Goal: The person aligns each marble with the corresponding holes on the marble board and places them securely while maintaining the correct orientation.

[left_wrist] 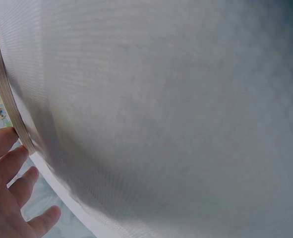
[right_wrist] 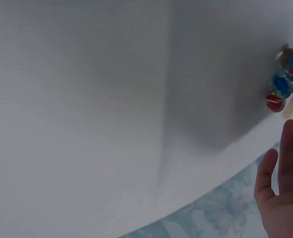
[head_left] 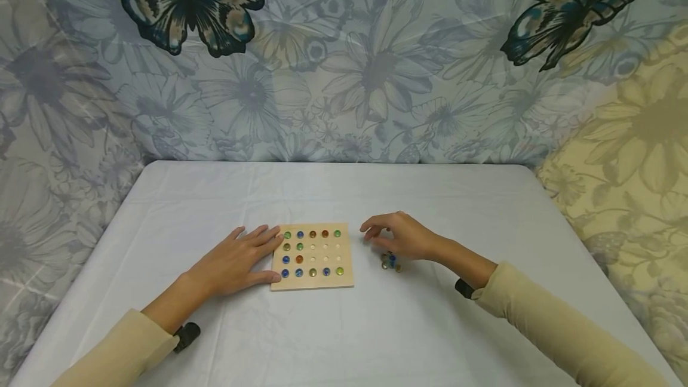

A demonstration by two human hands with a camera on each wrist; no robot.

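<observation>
A light wooden board (head_left: 333, 284) with rows of round hollows lies flat on the table. Coloured glass marbles (head_left: 313, 234) fill its top and bottom rows; in the two middle rows only the two leftmost hollows of each hold one. My left hand (head_left: 236, 264) rests at the board's left edge, its fingers spread and thumb near the lower corner. Right of the board, my right hand (head_left: 403, 236) hovers with fingers loosely bent, and no marble shows in it. Just below it sits a small cluster of loose marbles (head_left: 391, 261), blue, red and clear in the right wrist view.
A white cloth (head_left: 344, 339) covers the table. Behind the table hangs a fabric backdrop (head_left: 349, 76) with flowers and butterflies, which continues along both sides.
</observation>
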